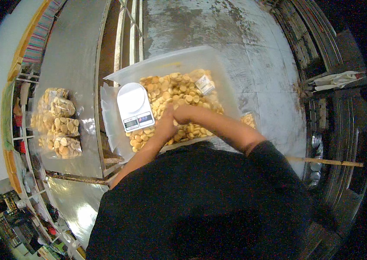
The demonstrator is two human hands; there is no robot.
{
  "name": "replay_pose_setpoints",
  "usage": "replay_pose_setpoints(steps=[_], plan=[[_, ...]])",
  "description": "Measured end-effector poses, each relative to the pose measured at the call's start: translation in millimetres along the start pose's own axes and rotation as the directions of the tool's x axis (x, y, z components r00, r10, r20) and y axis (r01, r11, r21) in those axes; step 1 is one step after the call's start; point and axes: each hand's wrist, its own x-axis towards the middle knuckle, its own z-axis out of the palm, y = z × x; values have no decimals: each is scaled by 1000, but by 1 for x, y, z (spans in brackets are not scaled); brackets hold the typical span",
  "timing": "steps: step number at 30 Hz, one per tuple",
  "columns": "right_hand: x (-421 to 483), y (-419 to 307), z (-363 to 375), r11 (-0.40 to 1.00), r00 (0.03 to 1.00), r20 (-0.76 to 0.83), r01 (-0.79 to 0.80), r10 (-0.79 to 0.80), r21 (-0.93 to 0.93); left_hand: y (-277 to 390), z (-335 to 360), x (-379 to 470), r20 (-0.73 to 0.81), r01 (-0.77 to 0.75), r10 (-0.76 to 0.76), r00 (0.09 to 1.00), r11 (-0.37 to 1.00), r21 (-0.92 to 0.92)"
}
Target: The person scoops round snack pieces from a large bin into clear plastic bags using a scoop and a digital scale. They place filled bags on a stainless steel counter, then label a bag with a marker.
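Before me a large translucent plastic tub (pixel 190 55) holds a heap of small round golden biscuits (pixel 177 86). My left hand (pixel 168 122) and my right hand (pixel 183 113) meet over the heap, close together and slightly blurred; whether anything is between their fingers cannot be made out. A white digital kitchen scale (pixel 134 105) rests at the tub's left side, its round platform bare. Near the tub's far right part, a white printed label (pixel 205 84) lies over the biscuits, apparently on a clear bag.
Several clear bags of biscuits (pixel 65 126) stand on the metal table (pixel 69 58) at the left. Another bag of small biscuits (pixel 249 119) lies just right of the tub. A thin wooden stick (pixel 329 161) extends at the right, near dark shelving. Metal bars run beyond the tub.
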Motion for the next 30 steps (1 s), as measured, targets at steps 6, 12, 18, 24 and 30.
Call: replay_pose_setpoints(steps=[6,12,18,24,30], plan=[[37,21,58,893,894,61,-447,444,48,27,-12,-9,168,-136,117,979,985,109],[18,19,45,978,975,-119,-175,188,114,28,-7,-12,161,-21,-1,987,990,140],[-36,27,-51,450,987,-54,117,-152,885,-25,-8,-13,21,61,-63,998,995,84],[45,155,41,762,351,-687,-428,636,486,8,-42,-22,87,89,-87,992,996,-22],[57,165,14,845,445,-725,-369,527,387,-3,-41,-35,33,83,-83,996,997,3]])
